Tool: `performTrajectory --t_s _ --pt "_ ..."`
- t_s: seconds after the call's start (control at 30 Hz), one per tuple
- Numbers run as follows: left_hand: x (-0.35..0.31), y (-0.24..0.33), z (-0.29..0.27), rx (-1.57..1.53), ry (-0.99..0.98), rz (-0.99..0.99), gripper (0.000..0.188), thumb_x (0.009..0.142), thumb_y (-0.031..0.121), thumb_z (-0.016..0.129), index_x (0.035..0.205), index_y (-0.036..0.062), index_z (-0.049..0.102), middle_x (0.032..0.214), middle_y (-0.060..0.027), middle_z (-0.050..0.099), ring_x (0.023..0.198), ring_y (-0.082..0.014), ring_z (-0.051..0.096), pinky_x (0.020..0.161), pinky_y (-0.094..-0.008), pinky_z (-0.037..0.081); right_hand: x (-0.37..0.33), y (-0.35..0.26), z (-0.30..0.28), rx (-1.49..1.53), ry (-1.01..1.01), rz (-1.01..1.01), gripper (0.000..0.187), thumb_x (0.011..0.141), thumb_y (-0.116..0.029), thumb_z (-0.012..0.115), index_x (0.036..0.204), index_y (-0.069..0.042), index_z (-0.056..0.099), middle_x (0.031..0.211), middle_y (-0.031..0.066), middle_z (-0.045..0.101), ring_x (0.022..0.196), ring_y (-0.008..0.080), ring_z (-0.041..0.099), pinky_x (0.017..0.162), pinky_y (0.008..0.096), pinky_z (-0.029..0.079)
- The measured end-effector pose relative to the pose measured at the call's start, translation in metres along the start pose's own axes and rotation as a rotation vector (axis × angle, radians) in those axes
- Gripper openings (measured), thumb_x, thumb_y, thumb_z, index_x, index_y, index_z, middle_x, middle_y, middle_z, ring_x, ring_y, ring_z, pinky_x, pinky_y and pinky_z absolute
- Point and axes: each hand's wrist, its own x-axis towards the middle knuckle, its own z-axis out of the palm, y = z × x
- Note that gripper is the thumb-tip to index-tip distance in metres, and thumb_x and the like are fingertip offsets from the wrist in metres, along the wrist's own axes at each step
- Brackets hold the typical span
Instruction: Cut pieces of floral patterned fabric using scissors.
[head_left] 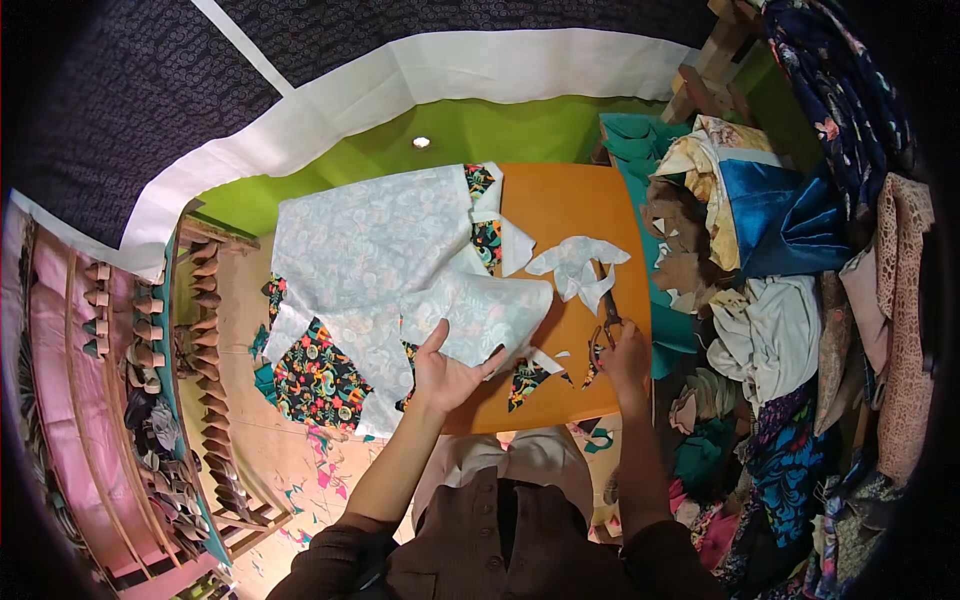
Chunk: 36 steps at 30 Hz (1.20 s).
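Note:
A large piece of printed fabric (370,230) covers the left and middle of the orange table, mostly pale underside up. Black floral print (320,375) shows at its turned corners. My left hand (455,378) is against its near right edge, palm up, thumb spread away from the fingers; some fingertips are partly hidden by the cloth. In my right hand (625,360), at the table's right side, is a pair of dark scissors (609,300), blades pointing away from me. Beyond them lies a crumpled pale offcut (578,265), its edge by the blades.
The orange table (560,200) carries small floral scraps (525,380) near its front edge. At right are heaped fabrics, including a blue satin cloth (775,215) and a white cloth (765,330). Racks of shoe-shaped pieces (205,370) line the left. Cuttings (325,460) litter the floor.

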Motion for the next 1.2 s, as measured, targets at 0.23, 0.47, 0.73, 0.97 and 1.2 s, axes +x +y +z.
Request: performTrajectory --t_s 0.23,0.47,0.73,0.97,1.2 --pt "0.007 -0.012 -0.001 0.299 0.186 0.219 0.036 0.086 0.025 0.048 0.114 0.0047 0.04 0.116 -0.0088 0.047 0.104 -0.0219 0.049 0.085 -0.034 0.042 -0.016 0.002 0.002 0.245 0.034 0.205 0.048 0.067 -0.015 0.062 0.108 0.002 0.043 0.096 0.0169 0.054 0.088 0.0295 0.055 0.074 0.0353 0.044" --pt "0.008 -0.016 -0.001 0.478 0.307 0.223 0.029 0.085 0.022 0.05 0.103 -0.0007 0.048 0.097 -0.0079 0.057 0.085 -0.0173 0.057 0.072 -0.0287 0.046 -0.036 0.002 -0.007 -0.021 0.174 0.318 0.064 0.065 -0.034 0.066 0.112 0.0 0.04 0.1 0.0179 0.054 0.092 0.0318 0.053 0.077 0.038 0.043" --pt "0.003 -0.015 0.021 0.403 0.268 0.229 0.021 0.082 0.012 0.054 0.099 0.0002 0.049 0.093 -0.0073 0.057 0.08 -0.0164 0.058 0.066 -0.0281 0.049 -0.057 -0.019 -0.027 1.274 -0.307 0.689 0.04 0.084 -0.043 0.044 0.098 -0.006 0.043 0.073 0.0023 0.046 0.067 0.009 0.05 0.058 0.0222 0.041" --pt "0.005 -0.011 0.027 0.482 0.303 0.344 0.021 0.077 0.001 0.057 0.097 -0.0004 0.049 0.09 -0.007 0.056 0.08 -0.0145 0.057 0.069 -0.0248 0.049 -0.098 -0.093 -0.034 1.819 -0.419 0.026 0.056 0.082 -0.053 0.04 0.107 -0.002 0.04 0.074 0.0027 0.043 0.067 0.0091 0.044 0.06 0.024 0.037" --pt "0.009 0.006 0.027 0.617 0.257 0.488 0.035 0.077 -0.002 0.056 0.109 -0.0007 0.043 0.105 -0.0091 0.051 0.094 -0.0162 0.053 0.082 -0.0256 0.044 -0.12 -0.114 -0.027 1.83 -1.022 -0.036 0.079 0.081 -0.059 0.033 0.132 -0.003 0.012 0.079 0.0034 0.038 0.067 0.0105 0.039 0.06 0.0233 0.035"
